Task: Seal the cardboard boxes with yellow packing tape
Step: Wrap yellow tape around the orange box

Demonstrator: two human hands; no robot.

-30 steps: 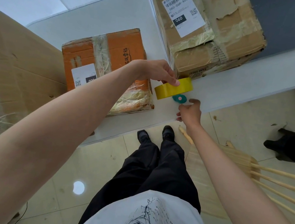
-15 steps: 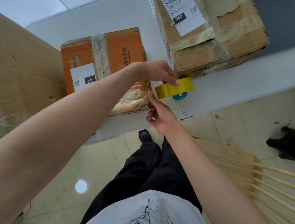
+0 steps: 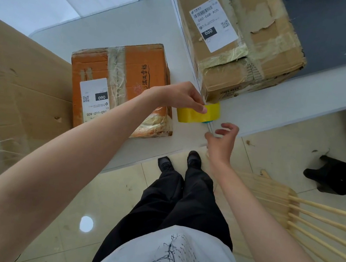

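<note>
Right hand (image 3: 221,141) withdrawn, left hand (image 3: 176,97) tilting tape roll (image 3: 198,112) rightward

The white label (image 3: 213,23) on the brown box (image 3: 264,55) reads "060-06B-A05" under a barcode, with "060" in a black block. The label (image 3: 95,99) on the orange box (image 3: 145,66), seen upside down, shows "090". Chinese characters run along the orange box.

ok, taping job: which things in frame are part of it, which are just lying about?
In the job:
- yellow tape roll, gripped by left hand
- right hand, holding nothing
- orange box
- brown box

Lying about:
- wooden chair
- black stool
- grey mat
</note>
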